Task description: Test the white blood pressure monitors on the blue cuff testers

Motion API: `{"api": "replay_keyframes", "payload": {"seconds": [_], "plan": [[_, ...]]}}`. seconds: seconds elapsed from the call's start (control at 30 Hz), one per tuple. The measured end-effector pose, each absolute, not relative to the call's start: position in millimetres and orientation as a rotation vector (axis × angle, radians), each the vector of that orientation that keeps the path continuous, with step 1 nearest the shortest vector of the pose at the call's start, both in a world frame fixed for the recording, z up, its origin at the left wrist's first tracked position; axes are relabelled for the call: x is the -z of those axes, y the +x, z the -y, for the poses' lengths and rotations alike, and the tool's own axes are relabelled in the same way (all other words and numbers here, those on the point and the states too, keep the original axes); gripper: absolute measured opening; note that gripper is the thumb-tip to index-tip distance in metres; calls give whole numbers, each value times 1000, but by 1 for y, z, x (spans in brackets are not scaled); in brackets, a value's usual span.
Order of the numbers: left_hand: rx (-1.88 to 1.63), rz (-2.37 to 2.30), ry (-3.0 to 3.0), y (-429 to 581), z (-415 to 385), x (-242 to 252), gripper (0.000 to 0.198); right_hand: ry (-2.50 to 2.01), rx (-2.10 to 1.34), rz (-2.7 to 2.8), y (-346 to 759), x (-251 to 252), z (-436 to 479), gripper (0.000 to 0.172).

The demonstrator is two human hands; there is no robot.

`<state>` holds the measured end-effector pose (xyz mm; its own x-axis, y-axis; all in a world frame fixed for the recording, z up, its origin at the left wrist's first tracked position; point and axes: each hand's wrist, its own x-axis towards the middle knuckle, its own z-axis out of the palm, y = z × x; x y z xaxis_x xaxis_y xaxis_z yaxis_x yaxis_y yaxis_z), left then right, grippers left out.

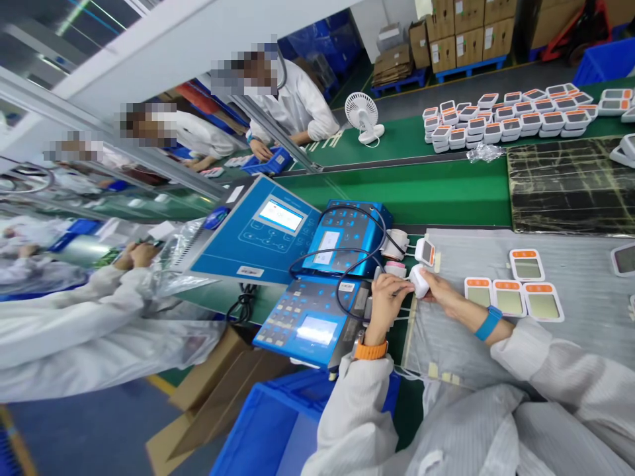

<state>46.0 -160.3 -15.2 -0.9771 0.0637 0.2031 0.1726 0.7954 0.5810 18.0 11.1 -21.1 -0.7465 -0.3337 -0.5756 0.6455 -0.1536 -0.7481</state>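
Smooth, rounded white device (419, 281)

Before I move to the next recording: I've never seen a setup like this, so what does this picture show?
There's no robot: a camera on a person's head looks forward and down at their two bare hands. The right hand holds a small white device; the left hand meets it, though whether it grips the device or a cable is unclear. On the grey mat lie more white units with orange strips. Blue instrument boxes stand to the left. Beyond are a white fan and many similar units.
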Motion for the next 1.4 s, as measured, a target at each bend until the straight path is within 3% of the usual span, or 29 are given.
{"api": "replay_keyframes", "payload": {"seconds": [0.37, 0.47, 0.5, 0.6, 0.67, 0.73, 0.83, 0.93, 1.1, 1.17, 1.3, 1.4], "plan": [[890, 2810, -192, 48, 158, 15, 12, 420, 1944, -1512, 20, 20, -7, 35], [808, 2887, -164, 56, 157, 9, 9, 448, 1941, -1551, 24, 26, -1, 40], [766, 2923, -150, 58, 156, 6, 19, 450, 1932, -1572, 26, 29, 2, 46], [656, 3024, -155, 62, 153, -2, 73, 370, 1921, -1669, 32, 39, 7, 67], [613, 3064, -211, 59, 152, -6, 79, 217, 1908, -1743, 36, 41, 3, 79], [599, 3083, -240, 52, 152, -7, 68, 26, 1845, -1867, 41, 39, -10, 85], [580, 3087, -220, 40, 151, -3, 70, -288, 1561, -2280, 50, 31, -49, 67], [492, 3102, -217, 31, 145, 5, 76, -441, 1053, -2771, 60, 29, -99, 47], [412, 3089, -208, 37, 146, 6, 85, -593, 537, -3012, 71, 50, -154, 67], [385, 3060, -213, 47, 155, 0, 70, -694, 488, -3002, 70, 57, -157, 67], [374, 3146, -396, 69, 171, -8, 11, -774, 505, -2891, 56, 53, -149, 57], [419, 3222, -512, 78, 173, -4, 16, -685, 662, -2782, 45, 36, -139, 56]]}}
